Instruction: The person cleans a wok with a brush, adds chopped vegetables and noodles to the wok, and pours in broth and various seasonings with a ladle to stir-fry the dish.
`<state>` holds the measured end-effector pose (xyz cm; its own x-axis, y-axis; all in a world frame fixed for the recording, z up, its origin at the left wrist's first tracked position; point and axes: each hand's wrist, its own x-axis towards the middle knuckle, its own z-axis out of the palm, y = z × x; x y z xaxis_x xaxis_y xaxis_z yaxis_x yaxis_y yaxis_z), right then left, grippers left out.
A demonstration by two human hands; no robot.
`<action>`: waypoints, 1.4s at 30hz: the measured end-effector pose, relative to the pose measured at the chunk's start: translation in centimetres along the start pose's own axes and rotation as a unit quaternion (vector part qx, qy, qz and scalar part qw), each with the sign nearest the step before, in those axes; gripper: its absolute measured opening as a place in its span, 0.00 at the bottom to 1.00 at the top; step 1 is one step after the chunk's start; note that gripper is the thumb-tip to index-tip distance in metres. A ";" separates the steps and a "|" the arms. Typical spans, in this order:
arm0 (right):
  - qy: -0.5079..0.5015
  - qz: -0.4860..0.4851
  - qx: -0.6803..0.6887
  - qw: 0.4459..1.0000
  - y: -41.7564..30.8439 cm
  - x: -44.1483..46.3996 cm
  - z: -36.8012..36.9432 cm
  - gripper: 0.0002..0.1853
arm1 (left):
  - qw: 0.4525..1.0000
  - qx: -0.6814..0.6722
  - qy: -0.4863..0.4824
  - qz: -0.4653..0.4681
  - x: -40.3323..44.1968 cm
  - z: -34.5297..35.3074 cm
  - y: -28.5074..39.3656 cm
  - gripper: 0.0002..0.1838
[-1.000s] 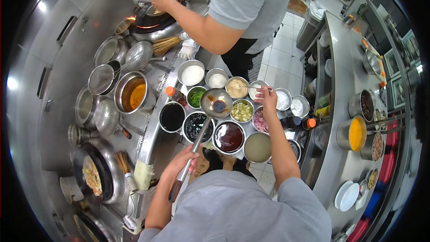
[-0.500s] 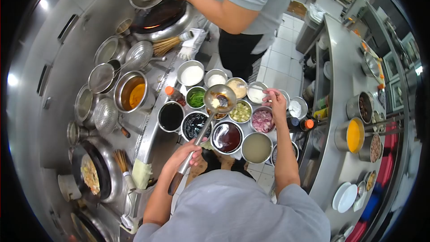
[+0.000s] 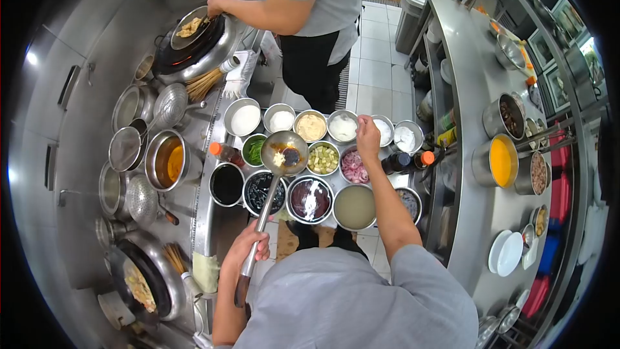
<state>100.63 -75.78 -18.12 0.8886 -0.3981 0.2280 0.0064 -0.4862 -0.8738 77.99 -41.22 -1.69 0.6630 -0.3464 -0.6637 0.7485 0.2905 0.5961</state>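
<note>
My left hand is wrapped around the handle of a long metal ladle. Its bowl hangs over the containers and holds dark liquid with a pale chopped ingredient. My right hand is raised with its fingers pinched together, above the rims of two containers of white powder; what is in the fingers, if anything, is hidden. Around the ladle stand containers of green herbs, chopped pale-green pieces, sliced purple onion, dark red-brown sauce and cloudy liquid.
A co-worker stands ahead at a wok, holding a strainer with yellowish pieces. To my left are an oil pot, perforated ladles and another wok. A steel counter with pots and plates runs along the right.
My right hand has shifted left over the white-powder containers and its fingers have drawn closer together. The view has swung slightly. The co-worker's strainer has come down onto the wok.
</note>
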 end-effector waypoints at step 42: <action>0.020 0.321 0.394 0.861 2.8 -2.3 -0.6 0.11 | 1.000 0.012 0.007 0.000 1.4 -0.8 -0.1 0.28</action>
<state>98.33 -76.72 -20.87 0.8086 -0.4216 -0.4104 -0.1575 0.5171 -0.8413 78.92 -41.01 -3.04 0.6628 -0.3336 -0.6704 0.7485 0.2682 0.6065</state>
